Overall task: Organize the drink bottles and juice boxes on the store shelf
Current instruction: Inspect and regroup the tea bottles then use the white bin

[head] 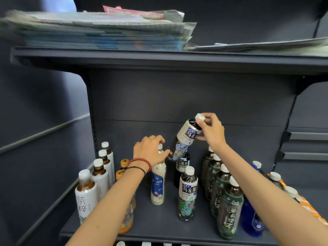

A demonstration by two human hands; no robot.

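My right hand [212,129] grips the neck and white cap of a dark oolong tea bottle [186,137], which hangs tilted in the air above the dark shelf [159,222]. My left hand [150,150] holds the top of a cream-and-blue milk drink bottle [158,183] standing upright on the shelf. A second oolong tea bottle [187,194] stands in front. Behind it is a black tea bottle [182,167], partly hidden. A row of green-label tea bottles [225,197] runs front to back on the right.
White-label tea bottles [94,181] line the left side, with orange-capped bottles [124,164] partly behind my left arm. Blue bottles [252,222] and orange-striped packs [308,206] sit at the far right. Stacked papers [106,31] lie on the shelf above.
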